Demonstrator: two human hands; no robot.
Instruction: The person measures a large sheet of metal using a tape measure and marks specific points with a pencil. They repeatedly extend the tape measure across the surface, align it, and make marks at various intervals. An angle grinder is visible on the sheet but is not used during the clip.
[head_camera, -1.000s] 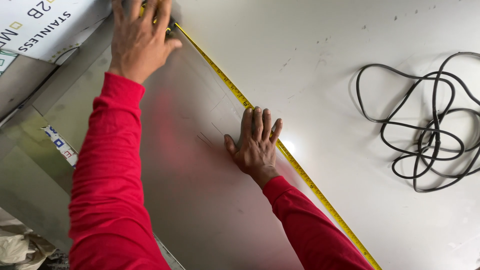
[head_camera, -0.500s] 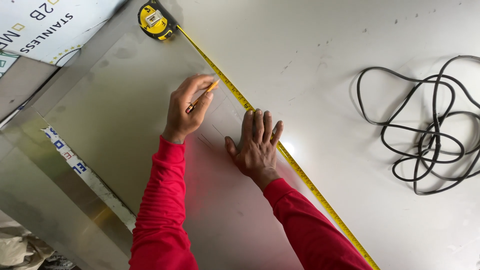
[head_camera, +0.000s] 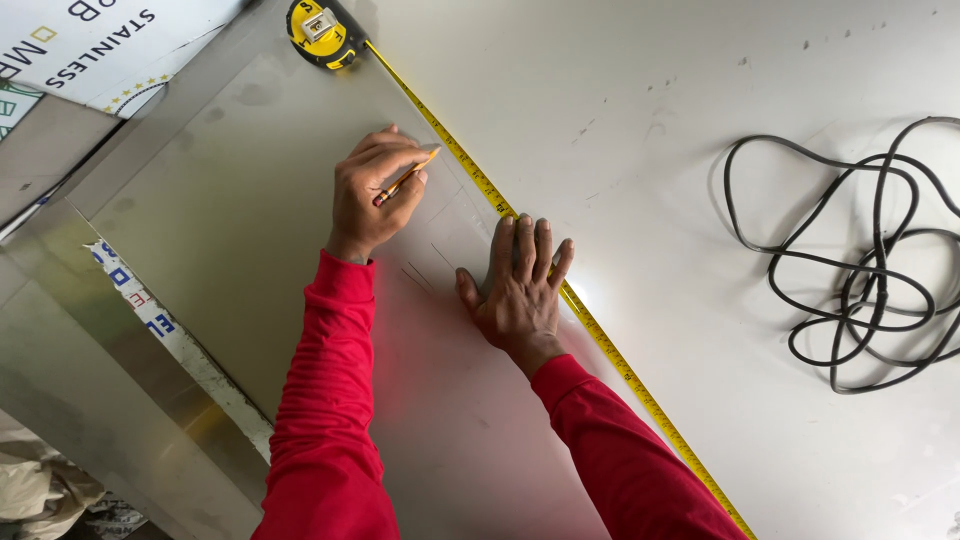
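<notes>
Both hands work the metal sheet (head_camera: 250, 230): my right hand (head_camera: 522, 290) lies flat, pinning it beside the yellow tape measure (head_camera: 520, 235), so my left hand (head_camera: 375, 195), pinching a pencil (head_camera: 405, 182), marks steadily.

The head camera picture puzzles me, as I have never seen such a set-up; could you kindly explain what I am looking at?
The picture comes from a camera worn on a person's head, looking down at that person's own two bare hands, with red sleeves on both arms. There is no machine here.

The left hand holds a pencil, its tip down on a sheet of shiny metal. The right hand lies flat on the same sheet, fingers spread, right beside a yellow tape measure. Its case sits at the top, and its tape runs slantwise along the sheet's edge toward the bottom right.

The sheet rests on a pale work surface. To the right on that surface lies a loose tangle of black cable. At the top left is a white printed panel.
</notes>
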